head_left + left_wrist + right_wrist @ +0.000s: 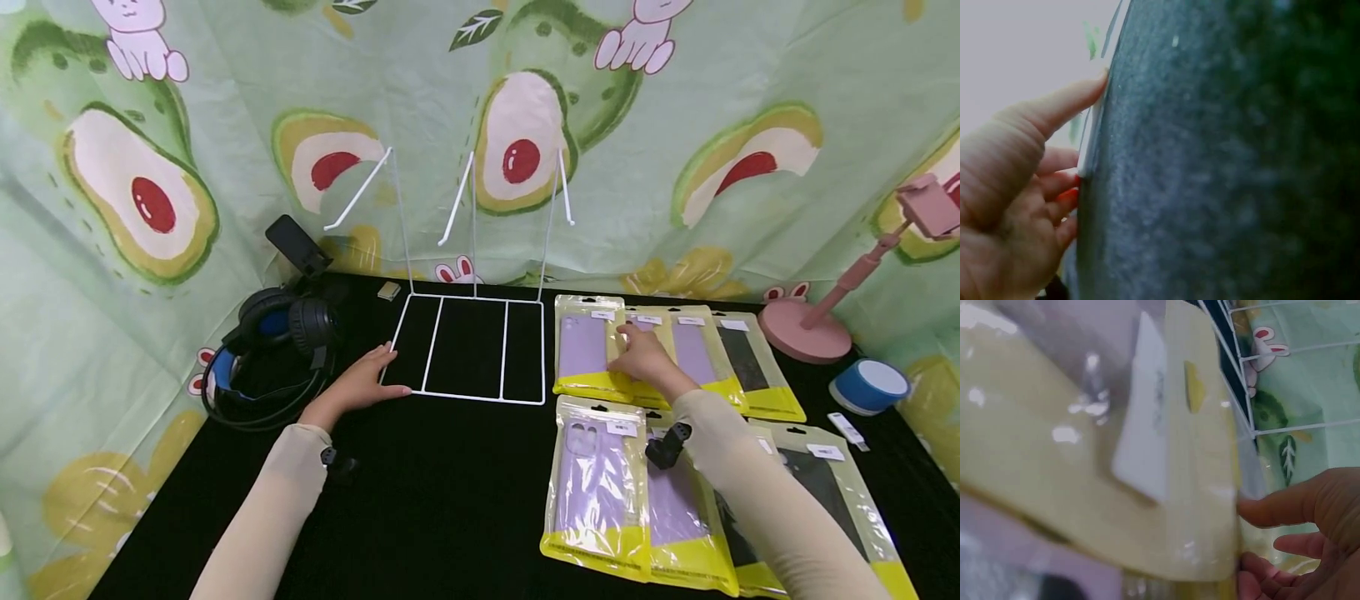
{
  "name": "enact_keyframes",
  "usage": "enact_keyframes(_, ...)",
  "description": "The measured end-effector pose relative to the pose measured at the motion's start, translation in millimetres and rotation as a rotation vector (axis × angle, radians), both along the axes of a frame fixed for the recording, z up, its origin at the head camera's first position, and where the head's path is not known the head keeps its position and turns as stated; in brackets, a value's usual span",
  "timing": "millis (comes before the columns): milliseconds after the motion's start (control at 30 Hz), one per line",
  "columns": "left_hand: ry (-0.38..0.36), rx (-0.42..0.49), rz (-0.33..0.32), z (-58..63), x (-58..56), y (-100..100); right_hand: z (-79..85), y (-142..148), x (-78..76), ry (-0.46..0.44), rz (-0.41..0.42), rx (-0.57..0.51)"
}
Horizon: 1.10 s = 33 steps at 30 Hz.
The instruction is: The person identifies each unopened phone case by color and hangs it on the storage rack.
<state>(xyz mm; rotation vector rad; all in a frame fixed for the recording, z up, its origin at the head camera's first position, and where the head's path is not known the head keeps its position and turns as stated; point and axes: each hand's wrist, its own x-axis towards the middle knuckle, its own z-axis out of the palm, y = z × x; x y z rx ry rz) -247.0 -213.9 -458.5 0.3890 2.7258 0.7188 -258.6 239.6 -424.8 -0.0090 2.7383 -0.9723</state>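
Note:
My left hand (358,382) rests at the left front corner of a white wire rack (426,342), thumb and forefinger spread along its base. The left wrist view shows that thumb touching the white wire. Three slanted prongs top the rack's uprights. At the right, my right hand (645,358) reaches over the back row of clear bags with yellow bottoms. Its fingertips touch near the right edge of the leftmost bag (583,346), which holds a purple phone case. The right wrist view shows the thumb at a bag's edge, beside its white label (1147,425); the fingertips are partly hidden.
A front row of similar bags (596,492) holds purple and dark phone cases. Black headphones (273,350) lie left of the rack. A pink phone stand (806,329), a blue round item (870,387) and a white stick (847,431) stand or lie far right. A patterned curtain hangs behind.

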Motion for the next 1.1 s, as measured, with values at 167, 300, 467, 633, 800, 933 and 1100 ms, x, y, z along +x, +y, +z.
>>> enact_keyframes(167, -0.019, 0.137, 0.036, -4.0, -1.3, -4, 3.0, 0, 1.9, 0.012, -0.023, 0.022)
enact_keyframes(300, -0.062, 0.209, 0.033, -4.8, -3.0, -10, 4.5, 0, 2.2, 0.021, -0.037, 0.029)
enact_keyframes(467, -0.081, 0.255, -0.004, -3.8, -2.8, -18, 2.9, 1, 2.1, 0.025, -0.073, 0.033)
enact_keyframes(633, -0.066, 0.255, -0.037, -7.6, -2.7, -22, -3.3, 2, 1.3, 0.038, -0.081, 0.007)
enact_keyframes(800, -0.068, 0.277, -0.017, -8.6, -0.7, -21, -7.9, 1, 2.0, 0.058, -0.080, -0.027)
enact_keyframes(933, -0.066, 0.287, 0.000, -10.0, 1.0, -20, -10.3, -4, 3.5, 0.061, -0.058, -0.002)
enact_keyframes(1100, -0.055, 0.317, 0.021, -11.5, 1.2, -19, -11.2, -9, 4.1, 0.067, -0.046, 0.032)
